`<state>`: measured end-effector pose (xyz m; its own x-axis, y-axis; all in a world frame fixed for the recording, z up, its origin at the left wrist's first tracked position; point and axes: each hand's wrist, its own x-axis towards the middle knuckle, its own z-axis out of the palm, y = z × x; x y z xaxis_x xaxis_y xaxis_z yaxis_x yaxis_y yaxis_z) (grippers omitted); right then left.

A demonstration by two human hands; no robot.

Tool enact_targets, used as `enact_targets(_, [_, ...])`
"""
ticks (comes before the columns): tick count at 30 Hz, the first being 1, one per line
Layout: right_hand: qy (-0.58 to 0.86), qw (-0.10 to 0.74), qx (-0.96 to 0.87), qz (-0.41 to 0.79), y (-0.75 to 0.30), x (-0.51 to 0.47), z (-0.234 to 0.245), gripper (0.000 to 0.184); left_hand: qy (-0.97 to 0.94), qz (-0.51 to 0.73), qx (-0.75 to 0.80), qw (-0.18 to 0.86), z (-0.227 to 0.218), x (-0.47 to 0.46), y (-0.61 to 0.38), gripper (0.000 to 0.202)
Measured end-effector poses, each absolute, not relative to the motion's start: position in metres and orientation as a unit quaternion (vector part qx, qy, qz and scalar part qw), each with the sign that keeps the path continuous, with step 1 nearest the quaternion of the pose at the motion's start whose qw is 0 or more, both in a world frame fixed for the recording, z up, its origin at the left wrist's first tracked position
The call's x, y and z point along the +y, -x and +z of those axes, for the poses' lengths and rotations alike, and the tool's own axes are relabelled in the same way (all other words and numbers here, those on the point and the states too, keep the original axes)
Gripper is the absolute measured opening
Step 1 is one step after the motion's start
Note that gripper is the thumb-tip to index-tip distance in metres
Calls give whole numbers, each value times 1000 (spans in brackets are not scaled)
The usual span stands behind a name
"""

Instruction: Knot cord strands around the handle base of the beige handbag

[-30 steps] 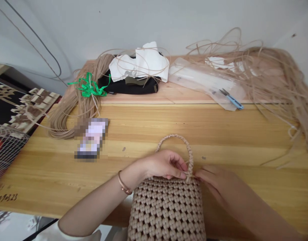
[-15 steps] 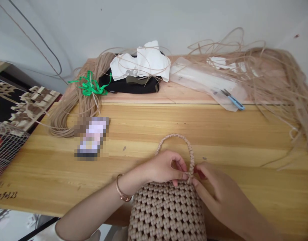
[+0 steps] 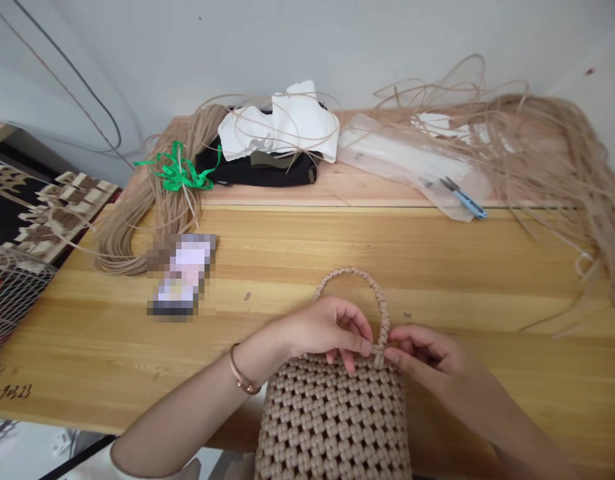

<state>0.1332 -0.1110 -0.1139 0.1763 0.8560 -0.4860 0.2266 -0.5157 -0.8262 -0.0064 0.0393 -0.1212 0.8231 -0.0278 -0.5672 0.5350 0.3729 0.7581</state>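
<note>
The left hand [image 3: 327,330] and right hand [image 3: 437,357] are working together at bottom centre of the frame, on the handle [image 3: 382,310] of a woven bag [image 3: 332,420]. The left fingers [image 3: 350,327] are curling closed around the handle's base, while the right fingers [image 3: 412,340] are pinching a cord end [image 3: 379,357] just beside them, so both hands are grasping. The bag is standing upright, its lower part running off the bottom edge, and a bracelet [image 3: 242,370] is circling the left wrist. Farther up the tabletop [image 3: 437,267], a pixelated object [image 3: 181,275] is lying left of centre, near a cord coil [image 3: 137,227] tied with green ribbon [image 3: 177,170]. Along the back, a black pouch [image 3: 257,170] is sitting under white tissue [image 3: 282,127], and blue-handled snips [image 3: 465,198] are resting on a plastic sleeve [image 3: 402,157]. Loose strands [image 3: 537,147] are spilling across the upper right.
</note>
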Motion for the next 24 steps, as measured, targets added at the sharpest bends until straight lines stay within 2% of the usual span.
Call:
enact_targets(8, [722, 307, -388, 483, -126, -112, -118, 15, -515, -172, 246, 803, -121, 39, 7, 20])
enact_targets(15, [753, 273, -417, 430, -119, -108, -112, 14, -507, -200, 218, 810, -126, 38, 8, 13])
enact_targets(24, [752, 254, -434, 425, -118, -108, -110, 13, -559, -260, 196, 762, -123, 41, 8, 13])
